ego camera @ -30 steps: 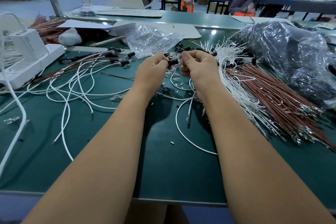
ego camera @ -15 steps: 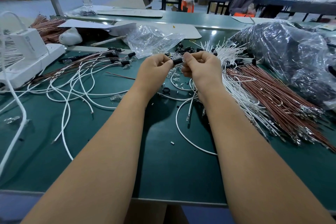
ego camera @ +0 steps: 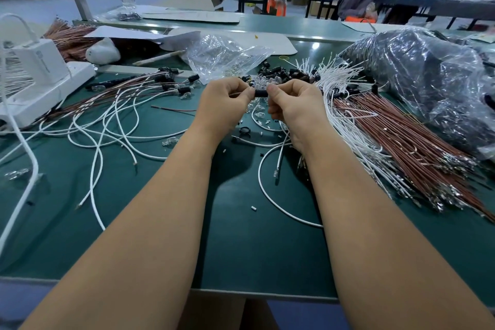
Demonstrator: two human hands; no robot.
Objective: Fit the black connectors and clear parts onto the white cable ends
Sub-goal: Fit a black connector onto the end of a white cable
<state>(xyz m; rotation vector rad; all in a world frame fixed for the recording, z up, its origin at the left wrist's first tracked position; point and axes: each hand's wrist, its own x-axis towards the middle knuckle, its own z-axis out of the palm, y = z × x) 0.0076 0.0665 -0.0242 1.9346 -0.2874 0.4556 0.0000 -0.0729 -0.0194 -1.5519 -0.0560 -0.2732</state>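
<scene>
Over the middle of the green table, my left hand (ego camera: 225,104) and my right hand (ego camera: 297,104) meet fingertip to fingertip. Between them sits a small black connector (ego camera: 260,93), pinched by both thumbs and forefingers. A white cable (ego camera: 270,190) loops down from under my right hand onto the table. Behind my hands lies a heap of black connectors (ego camera: 284,75) mixed with clear parts (ego camera: 261,80). A fan of white cable ends (ego camera: 337,75) spreads to the right of that heap.
Finished white and brown cables (ego camera: 112,115) lie at the left beside a white device (ego camera: 34,80). A brown wire bundle (ego camera: 407,136) and a dark plastic bag (ego camera: 428,80) fill the right. A clear bag (ego camera: 222,56) lies behind. People stand at far tables.
Both hands stayed together over the parts heap, shifting slightly; the black connector between the fingertips has turned a little and shows more plainly now.
</scene>
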